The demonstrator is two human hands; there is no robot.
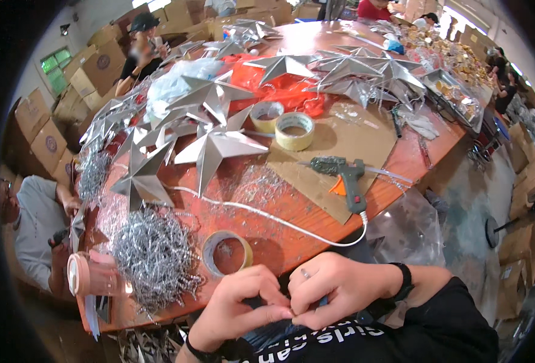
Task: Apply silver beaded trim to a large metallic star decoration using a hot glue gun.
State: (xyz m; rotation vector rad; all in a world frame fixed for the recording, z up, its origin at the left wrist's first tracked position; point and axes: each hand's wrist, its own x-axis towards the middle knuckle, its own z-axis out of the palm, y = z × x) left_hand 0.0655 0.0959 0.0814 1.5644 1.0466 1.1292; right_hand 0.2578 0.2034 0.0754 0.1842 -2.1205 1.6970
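Note:
My left hand [243, 302] and my right hand [328, 287] meet at the table's near edge, fingertips pinched together. Whatever they hold, if anything, is too small or hidden to name. Just beyond my left hand a roll of tape [246, 249] lies on the orange-red tabletop [279, 251]. Left of it sits a tangled heap of silver tinsel [155, 257]. Farther off, a green hot glue gun [346, 175] with an orange trigger rests on a flat cardboard piece [322, 202]; its white cord [267, 213] curves across the table.
Silver metallic stars [216, 151] spread over the table's left and far side, near red plastic [246, 75]. Two more tape rolls [295, 131] stand beside the cardboard. A pink-lidded cup [95, 273] is at the left edge. Another person [37, 212] works at left; stacked cartons [101, 63] line the wall.

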